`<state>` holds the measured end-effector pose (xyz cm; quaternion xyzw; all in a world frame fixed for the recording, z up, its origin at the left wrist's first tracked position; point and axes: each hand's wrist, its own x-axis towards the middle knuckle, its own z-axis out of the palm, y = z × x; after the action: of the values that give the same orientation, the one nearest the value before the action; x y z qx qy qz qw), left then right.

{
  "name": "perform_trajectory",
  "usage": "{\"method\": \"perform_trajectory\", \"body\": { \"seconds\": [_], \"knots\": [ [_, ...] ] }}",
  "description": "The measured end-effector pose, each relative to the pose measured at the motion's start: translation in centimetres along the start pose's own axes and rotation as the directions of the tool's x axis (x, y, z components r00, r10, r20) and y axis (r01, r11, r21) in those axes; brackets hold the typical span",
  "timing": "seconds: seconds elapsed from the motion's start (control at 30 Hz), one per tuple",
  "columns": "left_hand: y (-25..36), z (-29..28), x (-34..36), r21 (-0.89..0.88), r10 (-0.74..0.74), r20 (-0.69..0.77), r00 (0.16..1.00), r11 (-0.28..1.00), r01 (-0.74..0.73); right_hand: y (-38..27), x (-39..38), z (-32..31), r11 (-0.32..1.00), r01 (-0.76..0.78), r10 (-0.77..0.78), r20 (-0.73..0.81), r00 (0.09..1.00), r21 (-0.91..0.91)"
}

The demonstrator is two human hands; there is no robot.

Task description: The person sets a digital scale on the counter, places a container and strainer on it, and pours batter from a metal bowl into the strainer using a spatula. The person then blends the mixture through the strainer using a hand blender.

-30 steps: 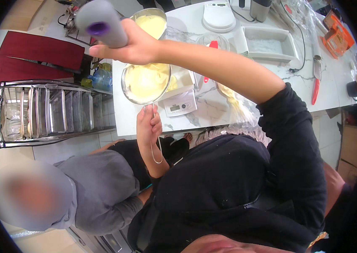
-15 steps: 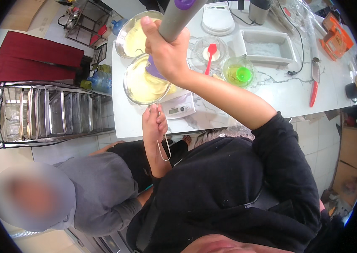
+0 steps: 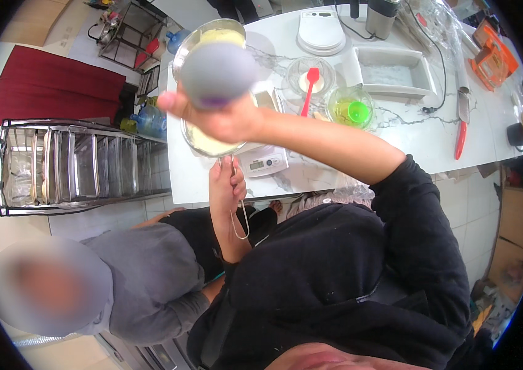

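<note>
My left hand is closed around the long wire handle of a round metal sieve, which holds pale yellow, creamy mixture. Above the sieve, my right hand grips a spatula by its thick grey handle, blurred and pointing up at the camera. Its purple blade is hidden behind my hand, so I cannot see whether it touches the mixture. Just beyond stands a metal bowl with more yellow mixture, partly covered by the handle.
A white digital scale sits beside the sieve; another scale stands farther back. Rightward are a glass bowl with a red spatula, a bowl with a green cup, a lined loaf tin and a knife. A person is at lower left.
My right hand has shifted left and toward me, tipping the spatula's handle from leaning right to pointing at the camera. My left hand stays on the sieve handle.
</note>
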<state>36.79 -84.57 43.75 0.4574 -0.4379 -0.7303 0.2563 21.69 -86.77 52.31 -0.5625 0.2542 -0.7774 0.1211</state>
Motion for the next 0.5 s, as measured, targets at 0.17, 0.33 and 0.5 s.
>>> {"method": "perform_trajectory", "body": {
  "seconds": [0.17, 0.33, 0.5],
  "knots": [
    [0.0, -0.2, 0.1, -0.025, 0.034, -0.014, 0.999, 0.999, -0.034, -0.2, -0.5, -0.9, 0.985, -0.161, 0.152, 0.126, 0.98, 0.059],
    [0.2, -0.4, 0.1, -0.007, 0.008, 0.0, 1.0, 1.0, -0.008, -1.0, 2.4, -0.7, 0.966, -0.132, 0.155, -0.09, 0.984, 0.221],
    [-0.4, -0.2, 0.1, 0.005, 0.016, 0.021, 1.0, 1.0, -0.016, -0.1, 3.5, -0.8, 0.978, -0.083, 0.109, -0.126, 0.986, 0.193]
  ]
}}
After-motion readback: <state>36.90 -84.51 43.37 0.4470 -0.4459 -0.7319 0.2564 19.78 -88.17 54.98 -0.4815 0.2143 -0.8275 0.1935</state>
